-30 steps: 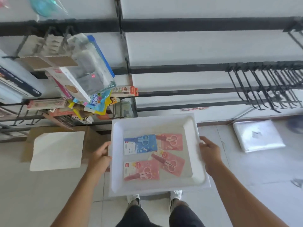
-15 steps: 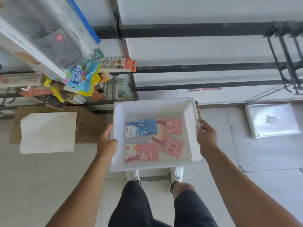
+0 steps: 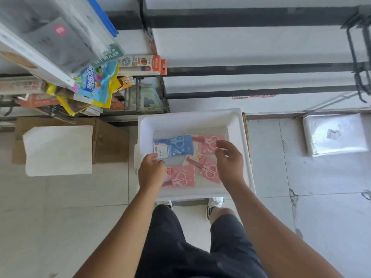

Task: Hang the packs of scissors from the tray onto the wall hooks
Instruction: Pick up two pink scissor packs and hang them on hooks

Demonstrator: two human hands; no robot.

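A white tray [image 3: 247, 157] sits low on the floor in front of my feet. In it lie a blue pack of scissors [image 3: 175, 145] and three pink packs: one at the far right [image 3: 204, 143], one in the middle [image 3: 206, 168], one nearest me [image 3: 180, 176]. My left hand [image 3: 151, 171] is inside the tray, fingers curled at the blue pack's near left corner; whether it grips is unclear. My right hand [image 3: 228, 163] hovers with its fingers spread over the pink packs. Empty black wall hooks [image 3: 359, 77] stick out at the upper right.
Hanging stationery packs [image 3: 94, 81] crowd the upper left, close to my head. A cardboard box with a white sheet [image 3: 58, 150] stands left of the tray. A plastic-wrapped bundle [image 3: 335, 133] lies on the floor to the right.
Both hands have let go of the tray's sides and moved in over the packs. The tray has dropped lower, down to the floor.
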